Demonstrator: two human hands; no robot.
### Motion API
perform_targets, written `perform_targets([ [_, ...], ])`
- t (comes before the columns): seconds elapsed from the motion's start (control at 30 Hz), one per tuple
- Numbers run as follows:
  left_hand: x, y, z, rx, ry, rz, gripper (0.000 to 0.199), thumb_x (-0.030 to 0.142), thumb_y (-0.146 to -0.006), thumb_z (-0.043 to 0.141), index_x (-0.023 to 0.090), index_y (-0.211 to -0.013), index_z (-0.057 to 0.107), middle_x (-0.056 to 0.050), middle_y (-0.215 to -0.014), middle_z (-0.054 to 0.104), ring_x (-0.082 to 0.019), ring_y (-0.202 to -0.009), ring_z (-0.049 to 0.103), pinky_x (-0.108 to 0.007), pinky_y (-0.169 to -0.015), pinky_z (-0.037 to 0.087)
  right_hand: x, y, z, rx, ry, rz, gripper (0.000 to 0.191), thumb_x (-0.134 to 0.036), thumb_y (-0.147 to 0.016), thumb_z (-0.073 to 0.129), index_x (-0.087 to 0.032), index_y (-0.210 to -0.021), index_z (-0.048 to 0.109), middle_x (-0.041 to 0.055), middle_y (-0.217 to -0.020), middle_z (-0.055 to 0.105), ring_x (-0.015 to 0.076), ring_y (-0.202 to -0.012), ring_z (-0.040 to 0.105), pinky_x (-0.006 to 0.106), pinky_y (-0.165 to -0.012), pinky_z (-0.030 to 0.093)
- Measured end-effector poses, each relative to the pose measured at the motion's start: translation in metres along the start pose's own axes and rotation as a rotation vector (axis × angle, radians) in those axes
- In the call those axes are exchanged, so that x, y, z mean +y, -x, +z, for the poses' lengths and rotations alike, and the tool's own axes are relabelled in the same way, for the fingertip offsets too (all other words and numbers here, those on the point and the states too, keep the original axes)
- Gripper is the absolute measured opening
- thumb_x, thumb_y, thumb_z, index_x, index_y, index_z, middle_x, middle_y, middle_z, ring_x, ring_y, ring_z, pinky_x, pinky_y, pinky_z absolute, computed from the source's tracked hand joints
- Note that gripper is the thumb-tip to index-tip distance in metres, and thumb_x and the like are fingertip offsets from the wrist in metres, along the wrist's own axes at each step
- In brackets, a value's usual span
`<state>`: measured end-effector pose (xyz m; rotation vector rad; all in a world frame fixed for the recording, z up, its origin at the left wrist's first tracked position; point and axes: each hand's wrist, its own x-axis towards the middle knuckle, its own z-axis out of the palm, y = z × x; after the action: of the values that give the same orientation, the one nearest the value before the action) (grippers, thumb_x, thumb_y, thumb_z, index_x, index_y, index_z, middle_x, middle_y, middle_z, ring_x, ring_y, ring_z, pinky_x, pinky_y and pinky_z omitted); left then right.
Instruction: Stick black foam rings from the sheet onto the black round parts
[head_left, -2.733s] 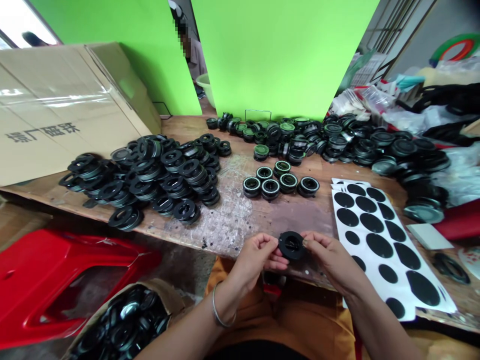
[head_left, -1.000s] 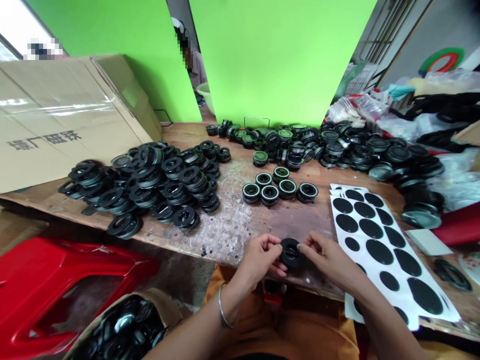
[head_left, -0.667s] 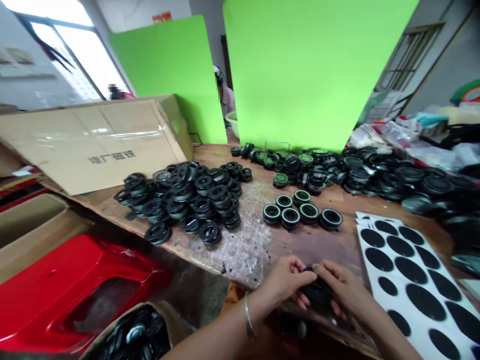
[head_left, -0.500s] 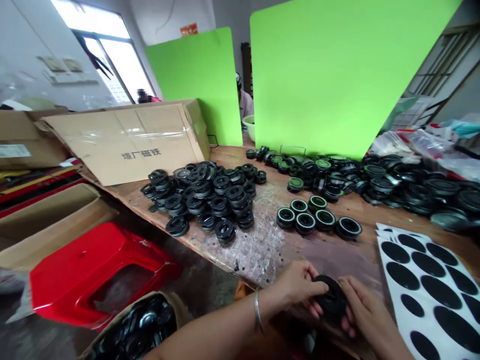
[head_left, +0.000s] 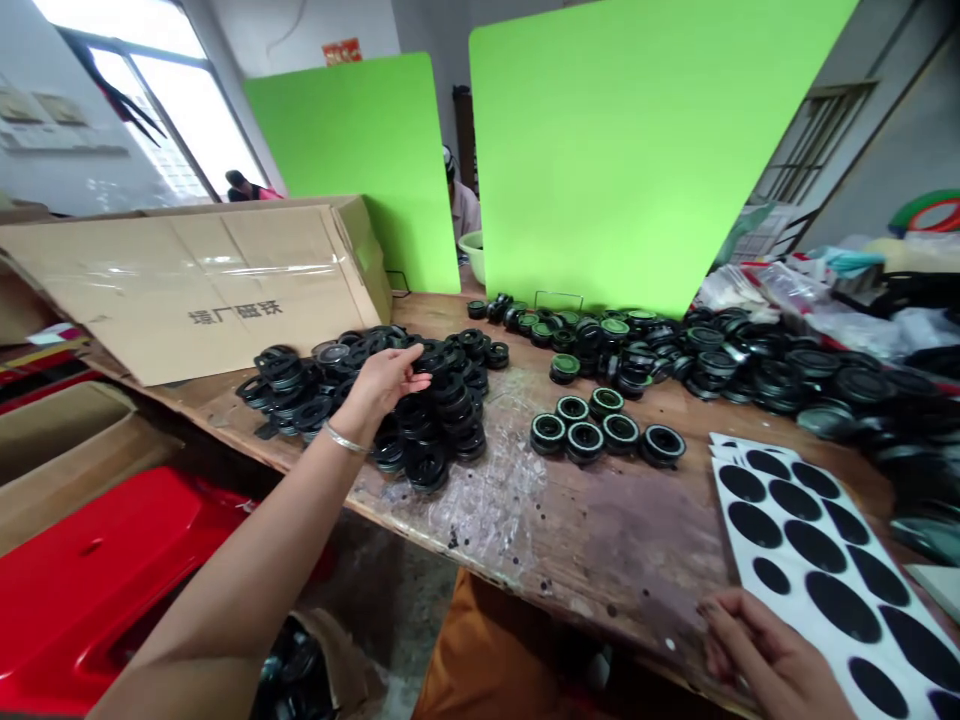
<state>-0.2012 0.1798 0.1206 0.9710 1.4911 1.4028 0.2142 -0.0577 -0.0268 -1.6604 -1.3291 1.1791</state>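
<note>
1. Two hands are at work. The left hand (head_left: 382, 380) reaches far out over the pile of black rings (head_left: 375, 400) on the left part of the worktop (head_left: 600, 520). Its fingers (head_left: 417, 368) are half spread and curved downward, touching the top of the pile, and they have not closed on any ring.
2. The right hand (head_left: 765, 655) rests at the near edge of the worktop, just beside the white sheet of black round stickers (head_left: 817, 540). Its fingers are loosely bent and I see nothing between them.
3. The rings in the pile lie on each other in short, leaning stacks. In my judgement it is better to take one ring from the very top and pinch it by its rim, so that the neighbours are not dragged along.
4. I would lift it straight up, not sideways, because the pile lies near the worktop edge above the red stool (head_left: 112, 580), and a pushed ring could roll down there.
5. Five rings with green edges (head_left: 600, 430) stand apart in a small group in the middle, and a long heap of finished-looking rings (head_left: 712, 355) runs along the green board (head_left: 637, 150). The reaching arm should stay away from both.
</note>
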Motion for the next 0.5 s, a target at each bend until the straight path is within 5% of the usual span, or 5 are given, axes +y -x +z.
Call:
perform_targets([
  [0.13, -0.006, 0.006, -0.004, 0.036, -0.025, 0.080, 0.015, 0.026, -0.090, 0.058, 0.014, -0.087, 0.049, 0.007, -0.051, 0.047, -0.010, -0.043, 0.057, -0.022, -0.045, 0.054, -0.024, 0.002, 0.026, 0.028, 0.039, -0.072, 0.038, -0.059, -0.088, 0.049, -0.022, -0.084, 0.058, -0.0010, -0.063, 0.056, 0.0155, -0.059, 0.053, 0.024, -0.056, 0.043],
  [0.27, -0.010, 0.043, 0.011, 0.095, -0.149, 0.383, 0.026, 0.026, -0.083, 0.064, 0.017, -0.101, 0.048, 0.009, -0.054, 0.049, -0.008, -0.040, 0.051, -0.016, -0.042, 0.046, -0.028, 0.005, 0.026, 0.097, 0.098, -0.122, 0.033, -0.053, -0.090, 0.048, -0.022, -0.086, 0.059, -0.0002, -0.071, 0.058, 0.0158, -0.064, 0.053, 0.024, -0.058, 0.043],
  [0.37, -0.023, 0.082, 0.036, -0.118, -0.219, 0.451, 0.024, 0.031, -0.079, 0.066, 0.019, -0.096, 0.054, 0.008, -0.056, 0.051, -0.008, -0.045, 0.052, -0.016, -0.045, 0.045, -0.022, 0.006, 0.006, 0.186, 0.198, -0.122, 0.030, -0.049, -0.089, 0.049, -0.022, -0.089, 0.062, 0.0015, -0.077, 0.063, 0.0173, -0.070, 0.057, 0.026, -0.063, 0.044],
  [0.5, -0.058, 0.136, 0.088, -0.518, -0.165, 0.169, 0.024, 0.035, -0.075, 0.071, 0.017, -0.087, 0.061, 0.002, -0.071, 0.060, -0.010, -0.063, 0.058, -0.021, -0.061, 0.052, -0.006, 0.003, -0.043, 0.433, 0.313, -0.066, 0.033, -0.050, -0.081, 0.055, -0.022, -0.093, 0.066, 0.0044, -0.091, 0.069, 0.0186, -0.069, 0.060, 0.030, -0.068, 0.047],
])
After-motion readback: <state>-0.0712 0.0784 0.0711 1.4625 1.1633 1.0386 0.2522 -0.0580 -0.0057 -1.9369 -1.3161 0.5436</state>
